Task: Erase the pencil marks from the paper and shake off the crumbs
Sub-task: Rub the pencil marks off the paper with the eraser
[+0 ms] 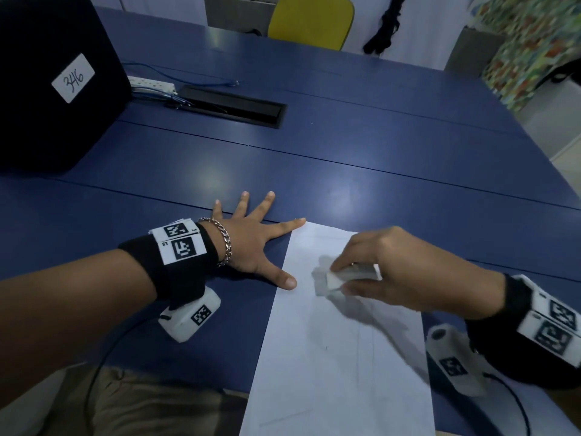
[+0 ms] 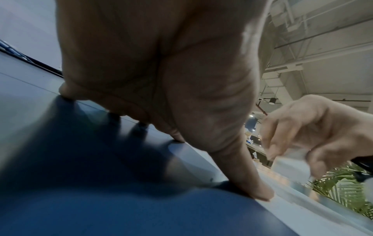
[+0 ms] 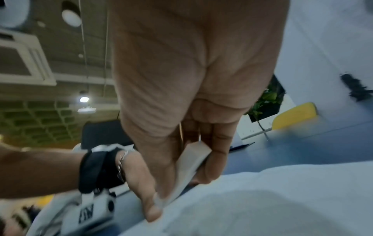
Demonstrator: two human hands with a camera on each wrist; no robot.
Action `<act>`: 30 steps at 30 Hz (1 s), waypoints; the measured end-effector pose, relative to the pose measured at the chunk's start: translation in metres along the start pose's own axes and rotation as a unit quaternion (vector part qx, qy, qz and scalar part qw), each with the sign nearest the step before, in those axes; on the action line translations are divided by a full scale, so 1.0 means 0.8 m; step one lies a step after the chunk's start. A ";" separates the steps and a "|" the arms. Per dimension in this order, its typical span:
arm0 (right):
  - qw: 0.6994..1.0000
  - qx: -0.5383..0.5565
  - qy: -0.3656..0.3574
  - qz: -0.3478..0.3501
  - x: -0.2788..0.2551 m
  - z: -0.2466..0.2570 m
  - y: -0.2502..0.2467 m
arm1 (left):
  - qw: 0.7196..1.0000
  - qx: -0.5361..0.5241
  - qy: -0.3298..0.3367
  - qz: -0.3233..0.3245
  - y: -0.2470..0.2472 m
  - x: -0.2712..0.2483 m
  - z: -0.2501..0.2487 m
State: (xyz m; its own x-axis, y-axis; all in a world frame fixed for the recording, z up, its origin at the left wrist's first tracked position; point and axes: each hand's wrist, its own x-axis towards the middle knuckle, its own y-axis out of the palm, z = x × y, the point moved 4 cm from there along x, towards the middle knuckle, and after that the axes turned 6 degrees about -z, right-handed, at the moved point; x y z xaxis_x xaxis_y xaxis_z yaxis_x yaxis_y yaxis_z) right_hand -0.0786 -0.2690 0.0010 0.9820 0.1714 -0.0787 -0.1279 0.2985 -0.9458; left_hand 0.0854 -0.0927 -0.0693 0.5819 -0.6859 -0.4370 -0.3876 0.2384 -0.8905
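A white sheet of paper (image 1: 339, 357) with faint pencil lines lies on the blue table (image 1: 345, 171), reaching to its near edge. My left hand (image 1: 251, 243) lies flat with fingers spread; its thumb and forefinger tip touch the paper's left edge, as the left wrist view shows at the thumb (image 2: 254, 190). My right hand (image 1: 393, 269) grips a white eraser (image 1: 339, 280) between thumb and fingers and presses its end on the upper part of the sheet. In the right wrist view the eraser (image 3: 191, 166) is blurred with motion against the paper (image 3: 282, 199).
A black box (image 1: 53, 83) with a white label stands at the far left. A white power strip (image 1: 151, 83) and a black cable hatch (image 1: 232, 105) lie behind it. A yellow chair (image 1: 311, 20) stands beyond the far edge.
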 end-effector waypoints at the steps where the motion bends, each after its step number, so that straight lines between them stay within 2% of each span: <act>1: 0.999 0.007 0.020 -0.024 -0.016 0.000 -0.003 | 1.000 -0.002 0.001 0.000 0.000 -0.001 0.000; 3: 0.998 0.007 0.051 -0.033 -0.049 0.007 -0.001 | 1.000 0.000 0.004 -0.003 -0.001 -0.002 0.000; 7: 0.997 -0.008 0.077 0.023 -0.106 0.029 0.034 | 0.999 0.028 0.011 -0.033 -0.007 -0.001 0.003; 9: 0.994 -0.003 0.103 0.029 -0.123 0.035 0.046 | 0.997 0.048 0.012 -0.066 -0.012 -0.004 0.003; 12: 0.990 0.009 0.138 0.015 -0.132 0.029 0.050 | 0.991 0.041 0.076 -0.100 -0.014 -0.012 -0.005; 15: 0.986 0.004 0.164 0.011 -0.133 0.011 0.042 | 0.984 0.055 0.157 -0.072 -0.012 -0.024 -0.019; 17: 0.985 -0.001 0.173 0.030 -0.133 0.001 0.035 | 0.983 0.070 0.164 -0.048 -0.006 -0.037 -0.025; 21: 0.980 -0.035 0.182 0.066 -0.132 -0.017 0.014 | 0.979 0.073 0.168 -0.085 0.004 -0.080 -0.031; 25: 0.970 -0.061 0.224 0.075 -0.141 -0.045 -0.006 | 0.975 0.021 0.209 -0.075 0.017 -0.127 -0.037; 28: 0.964 -0.059 0.244 0.082 -0.142 -0.057 -0.013 | 0.973 -0.085 0.216 0.000 0.017 -0.136 -0.033; 30: 0.966 -0.065 0.236 0.078 -0.136 -0.058 -0.020 | 0.961 -0.142 0.238 -0.021 0.007 -0.126 -0.021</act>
State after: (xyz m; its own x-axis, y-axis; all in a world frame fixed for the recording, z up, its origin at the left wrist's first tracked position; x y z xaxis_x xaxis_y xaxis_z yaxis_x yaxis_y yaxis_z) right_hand -0.1770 -0.3359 0.0102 0.9098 -0.2516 -0.3300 -0.2914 0.1788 -0.9397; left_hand 0.0129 -0.0340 -0.0282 0.2345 -0.9437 -0.2335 -0.5894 0.0530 -0.8061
